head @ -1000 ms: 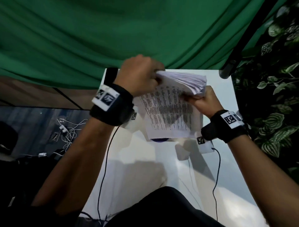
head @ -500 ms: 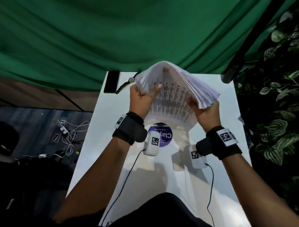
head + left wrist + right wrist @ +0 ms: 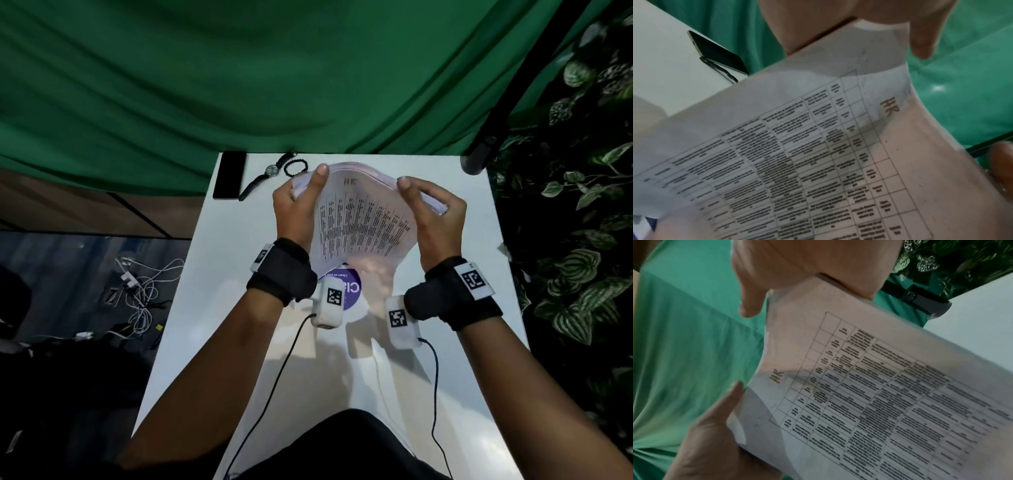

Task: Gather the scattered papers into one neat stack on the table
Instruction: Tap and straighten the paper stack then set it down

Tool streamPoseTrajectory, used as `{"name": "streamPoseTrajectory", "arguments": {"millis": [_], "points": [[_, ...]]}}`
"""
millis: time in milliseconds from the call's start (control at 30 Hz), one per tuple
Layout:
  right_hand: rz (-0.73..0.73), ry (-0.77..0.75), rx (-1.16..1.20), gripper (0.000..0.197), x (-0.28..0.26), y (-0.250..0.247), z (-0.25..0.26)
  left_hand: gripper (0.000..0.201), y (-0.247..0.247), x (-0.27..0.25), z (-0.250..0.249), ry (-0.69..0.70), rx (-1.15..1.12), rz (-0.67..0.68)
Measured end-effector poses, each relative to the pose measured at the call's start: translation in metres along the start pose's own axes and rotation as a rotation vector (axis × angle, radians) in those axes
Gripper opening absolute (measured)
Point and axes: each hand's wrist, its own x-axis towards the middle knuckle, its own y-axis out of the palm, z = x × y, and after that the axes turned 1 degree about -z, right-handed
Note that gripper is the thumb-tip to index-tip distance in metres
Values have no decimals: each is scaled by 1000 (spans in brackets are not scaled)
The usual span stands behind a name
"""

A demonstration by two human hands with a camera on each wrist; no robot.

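Note:
A thick stack of printed papers point(image 3: 359, 219) stands upright on its lower edge over the white table point(image 3: 239, 274), its top sheet a table of text marked "HR". My left hand point(image 3: 298, 205) grips the stack's left side, thumb on the front sheet. My right hand point(image 3: 435, 212) grips its right side the same way. The stack bows outward between them. In the left wrist view the papers point(image 3: 818, 162) fill the frame under my left hand point(image 3: 869, 27). The right wrist view shows the papers point(image 3: 879, 394) pinched by my right hand point(image 3: 807, 272).
A black phone point(image 3: 229, 175), a wristwatch point(image 3: 270, 173) and a dark bead bracelet point(image 3: 295, 168) lie at the table's far left corner. A round purple sticker point(image 3: 352, 291) sits under the stack. Green cloth hangs behind; leafy plants point(image 3: 582, 240) stand right.
The stack has been turned upright and squared between both hands. My left hand came off the stack's top and down to its left side; both hands now sit level at the sides.

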Motion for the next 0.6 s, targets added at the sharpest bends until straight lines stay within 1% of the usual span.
{"name": "streamPoseTrajectory", "arguments": {"millis": [67, 167, 267, 367, 433, 500, 567, 600], "points": [[-66, 29, 2, 26, 5, 2, 0, 32, 4, 2, -1, -6, -8, -53], [-83, 33, 18, 22, 11, 1, 0, 28, 8, 5, -5, -17, 33, -87], [-42, 0, -6, 17, 15, 0, 3, 33, 9, 8, -6, -33, 9, -87], [-9, 3, -29, 26, 18, -2, 2, 39, 9, 12, -6, -49, 11, -125], [-7, 14, -39, 29, 20, -2, 2, 44, 9, 15, -7, -50, 13, -120], [6, 17, -26, 24, 23, -1, 1, 49, 9, 18, -7, -43, 7, -105], [40, 6, -14, 19, 23, -1, 3, 48, 9, 17, -6, -30, 20, -90], [85, 0, -5, 21, 23, -1, 3, 45, 10, 15, -5, -23, 51, -78]]}}
